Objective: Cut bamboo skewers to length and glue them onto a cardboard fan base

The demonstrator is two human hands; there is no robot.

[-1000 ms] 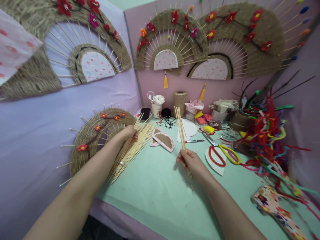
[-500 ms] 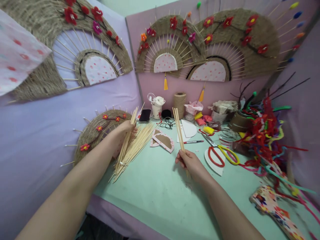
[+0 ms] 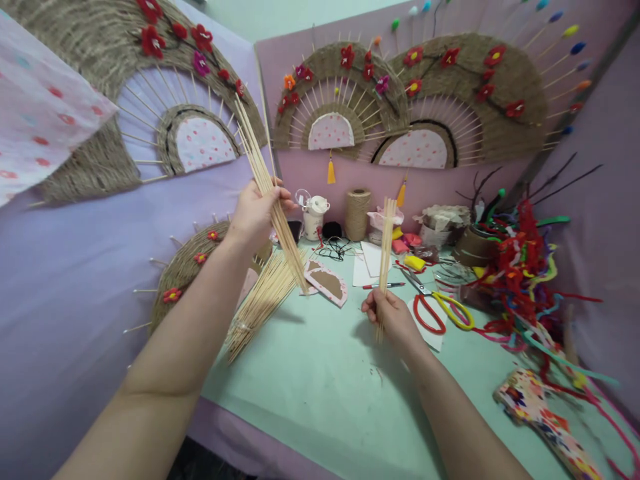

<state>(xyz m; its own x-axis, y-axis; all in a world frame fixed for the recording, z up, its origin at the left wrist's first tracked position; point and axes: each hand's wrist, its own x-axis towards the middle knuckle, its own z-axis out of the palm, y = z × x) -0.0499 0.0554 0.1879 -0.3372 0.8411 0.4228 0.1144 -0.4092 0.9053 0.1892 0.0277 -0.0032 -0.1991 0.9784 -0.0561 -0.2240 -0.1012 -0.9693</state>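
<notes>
My left hand (image 3: 257, 210) is closed around a loose bunch of thin bamboo sticks (image 3: 286, 243), raised and slanting, the lower ends near the patterned card pieces (image 3: 326, 283). Below it a larger pile of bamboo sticks (image 3: 265, 300) lies on the green tabletop (image 3: 320, 373). In my right hand (image 3: 390, 313) is a smaller bundle of bamboo sticks (image 3: 387, 247), held nearly upright with its lower ends just under the fingers. Beside that hand are large scissors (image 3: 430, 303) with one red and one yellow handle, resting partly on a white card piece (image 3: 436, 338).
Twine-wrapped fans with red flowers (image 3: 340, 93) hang on the walls. Along the back stand a white cup (image 3: 315, 213) and a twine spool (image 3: 358, 215). A tangle of coloured pipe cleaners (image 3: 525, 267) fills the right side. A floral-patterned object (image 3: 545, 413) lies at front right.
My left hand has lifted its bunch of bamboo sticks up from the pile and tilted it the other way. My right hand has shifted slightly right, its bundle now more upright.
</notes>
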